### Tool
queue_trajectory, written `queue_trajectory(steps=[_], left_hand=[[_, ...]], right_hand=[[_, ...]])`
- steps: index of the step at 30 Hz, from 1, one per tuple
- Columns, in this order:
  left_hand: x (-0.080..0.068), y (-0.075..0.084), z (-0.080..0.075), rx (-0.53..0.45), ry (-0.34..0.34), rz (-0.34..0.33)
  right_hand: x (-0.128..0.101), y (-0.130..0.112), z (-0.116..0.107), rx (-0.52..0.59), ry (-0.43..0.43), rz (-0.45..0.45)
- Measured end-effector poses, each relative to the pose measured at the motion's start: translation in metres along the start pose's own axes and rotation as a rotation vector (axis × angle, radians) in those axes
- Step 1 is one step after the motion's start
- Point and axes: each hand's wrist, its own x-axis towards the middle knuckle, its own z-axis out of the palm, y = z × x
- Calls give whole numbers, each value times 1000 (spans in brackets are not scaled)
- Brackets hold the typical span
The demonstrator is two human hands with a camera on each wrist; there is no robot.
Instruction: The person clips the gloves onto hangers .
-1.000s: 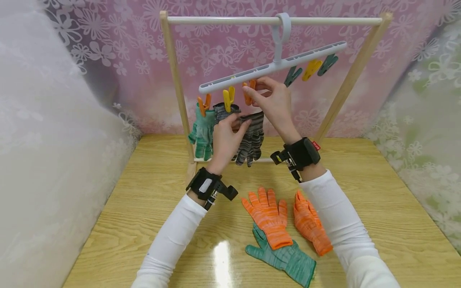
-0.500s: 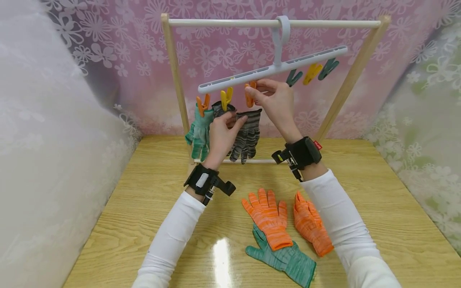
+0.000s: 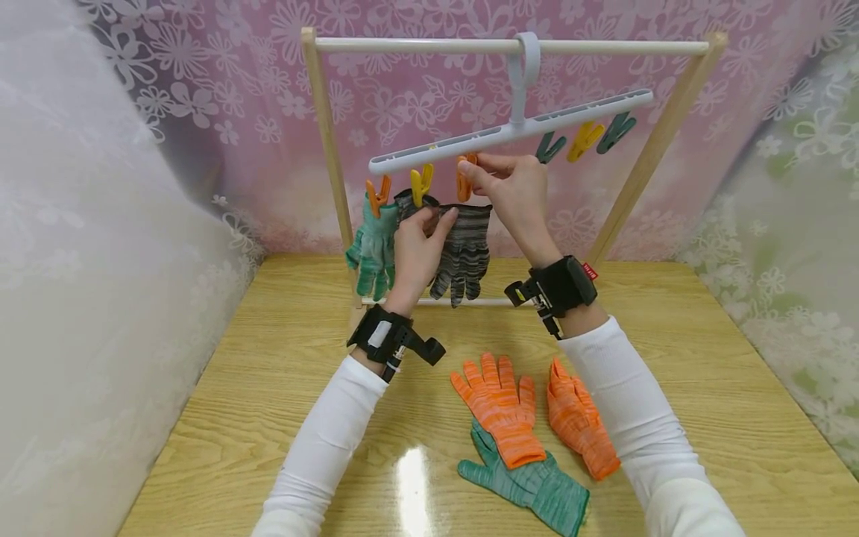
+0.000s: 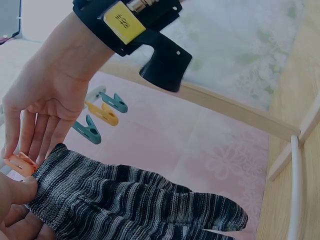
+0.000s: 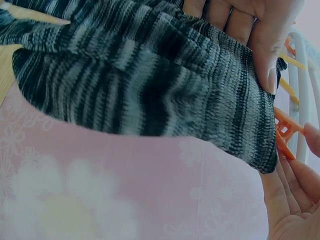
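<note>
Wooden table (image 3: 705,358) under a rack (image 3: 322,134): left hand (image 3: 414,250) pinches the grey striped glove (image 3: 464,250) cuff up to the hanger (image 3: 510,133) so the right hand (image 3: 513,190), squeezing the orange peg (image 3: 463,179) wide, can clip it.

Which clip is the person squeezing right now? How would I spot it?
Find the wooden rack on the table, then the white hanger hooked on its top bar. Three clips hang at the hanger's lower end; the right hand pinches the orange clip nearest the hook, just above the grey striped glove.
</note>
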Motion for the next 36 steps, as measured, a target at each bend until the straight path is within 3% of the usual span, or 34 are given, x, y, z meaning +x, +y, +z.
queue_trajectory(steps=[6,16,27,36], left_hand=[[1,0,1,-51,31,-38],[4,-1,3,-27,63,-44],[5,-3,7,-162,111,-43],[6,-4,7,-200,124,-34]], right_hand=[[0,0,1,5,5,-3],[1,0,3,25,13,2],[2,-1,4,65,14,11],[2,-2,5,65,13,8]])
